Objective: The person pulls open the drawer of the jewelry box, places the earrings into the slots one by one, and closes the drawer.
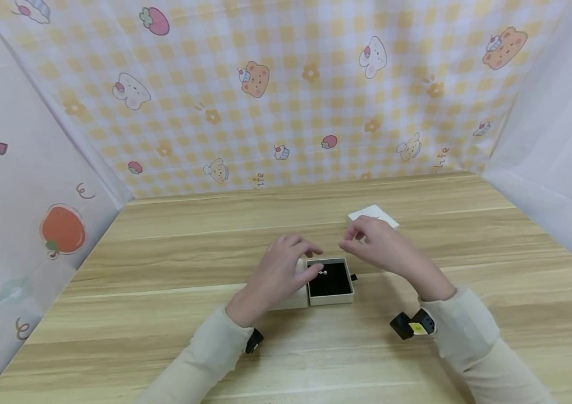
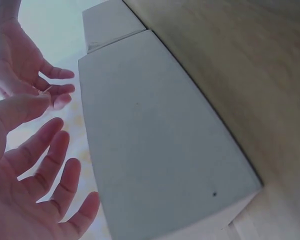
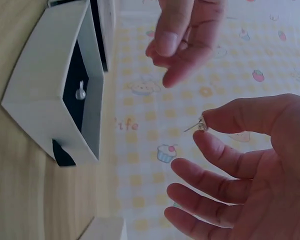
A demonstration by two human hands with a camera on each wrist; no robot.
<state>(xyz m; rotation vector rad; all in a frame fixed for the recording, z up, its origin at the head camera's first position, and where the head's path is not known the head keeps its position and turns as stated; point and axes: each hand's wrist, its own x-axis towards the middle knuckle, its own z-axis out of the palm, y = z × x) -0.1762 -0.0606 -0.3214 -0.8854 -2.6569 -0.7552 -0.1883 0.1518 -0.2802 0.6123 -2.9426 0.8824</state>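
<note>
My right hand (image 1: 379, 242) pinches a small stud earring (image 3: 202, 124) between thumb and forefinger, its thin post pointing out toward the drawer. The other fingers are spread apart below it. A white jewelry box drawer (image 1: 331, 300) with a black lining stands open on the table, a small black tab at its right side. Inside lies a second earring (image 3: 80, 93) with a round pearl-like end. My left hand (image 1: 278, 272) is over the white box sleeve (image 1: 293, 301), fingers relaxed and holding nothing, with the thumb above the drawer's left edge in the head view.
A small white box or lid (image 1: 374, 213) lies behind my right hand, partly covered by it. The wooden tabletop (image 1: 164, 269) reaches back to a yellow checked cloth (image 1: 296, 84). White cloth hangs at both sides.
</note>
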